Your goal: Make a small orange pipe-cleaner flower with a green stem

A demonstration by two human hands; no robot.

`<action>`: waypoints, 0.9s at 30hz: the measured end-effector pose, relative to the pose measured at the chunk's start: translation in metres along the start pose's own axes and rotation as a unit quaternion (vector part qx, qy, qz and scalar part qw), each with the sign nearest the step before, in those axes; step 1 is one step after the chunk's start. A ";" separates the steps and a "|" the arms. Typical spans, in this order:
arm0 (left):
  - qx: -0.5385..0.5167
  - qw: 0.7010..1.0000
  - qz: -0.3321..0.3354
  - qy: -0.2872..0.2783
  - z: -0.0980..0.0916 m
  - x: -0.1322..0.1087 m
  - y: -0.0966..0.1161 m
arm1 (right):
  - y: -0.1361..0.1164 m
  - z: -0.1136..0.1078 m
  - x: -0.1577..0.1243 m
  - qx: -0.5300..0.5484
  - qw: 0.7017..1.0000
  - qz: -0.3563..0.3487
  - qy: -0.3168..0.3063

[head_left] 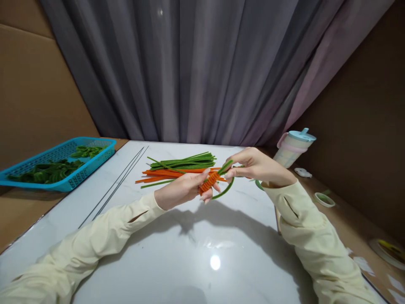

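Between the fingers of my left hand [185, 188] is a carrot shape [209, 183] coiled from orange pipe cleaner, tilted with its green end up to the right. My right hand [248, 164] pinches a green pipe cleaner [226, 192] at the carrot's top; it bends in a loop below and beside my fingers. Just behind my hands lie a bundle of green pipe cleaners [183, 161] and a bundle of orange pipe cleaners [158, 173]. Part of the orange bundle is hidden by my left hand.
A blue basket [91, 171] of green twisted pieces [47, 171] stands at the left. Thin dark wires [115, 185] lie on the white tabletop [177, 261]. To the right are a lidded cup [292, 147], a small white dish [324, 200] and a tape roll [389, 252].
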State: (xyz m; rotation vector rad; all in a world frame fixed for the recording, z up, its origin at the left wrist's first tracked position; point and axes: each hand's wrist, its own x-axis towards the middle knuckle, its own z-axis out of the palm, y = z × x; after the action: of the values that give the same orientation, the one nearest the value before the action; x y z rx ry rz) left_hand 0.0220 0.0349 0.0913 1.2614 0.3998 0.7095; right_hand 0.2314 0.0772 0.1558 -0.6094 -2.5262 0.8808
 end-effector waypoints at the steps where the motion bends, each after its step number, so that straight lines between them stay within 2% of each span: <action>1: 0.027 1.000 -0.008 -0.007 -0.001 -0.003 0.003 | 0.000 0.003 -0.001 0.019 1.000 0.000 -0.003; 4: 0.167 0.985 -0.033 -0.024 -0.002 -0.017 0.010 | -0.001 0.022 -0.007 0.052 0.998 -0.002 -0.032; 6: 0.284 0.955 -0.066 -0.052 -0.001 -0.030 0.006 | -0.001 0.043 -0.013 0.046 0.997 -0.010 -0.061; 7: 0.339 0.938 -0.058 -0.052 -0.001 -0.037 0.001 | 0.000 0.054 -0.017 0.035 0.997 -0.015 -0.067; 9: 0.462 0.886 0.002 -0.047 0.000 -0.051 -0.013 | 0.004 0.079 -0.025 -0.003 0.997 -0.026 -0.077; 12: 0.588 0.802 0.073 -0.078 0.000 -0.067 -0.041 | 0.013 0.112 -0.035 -0.069 0.993 -0.047 -0.082; 15: 0.635 0.762 0.105 -0.068 -0.004 -0.074 -0.062 | 0.023 0.133 -0.041 -0.122 0.988 -0.067 -0.067; 20: 0.662 0.737 0.129 -0.047 -0.012 -0.073 -0.072 | 0.028 0.139 -0.043 -0.125 0.989 -0.078 -0.030; 27: 0.663 0.732 0.146 -0.054 -0.010 -0.074 -0.071 | 0.027 0.133 -0.045 -0.096 0.989 -0.112 -0.019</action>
State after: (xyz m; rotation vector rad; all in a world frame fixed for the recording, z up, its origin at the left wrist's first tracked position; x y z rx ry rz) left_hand -0.0196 -0.0181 0.0134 2.7741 0.6541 0.5602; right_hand 0.2101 0.0095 0.0320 -0.3573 -2.6683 0.5789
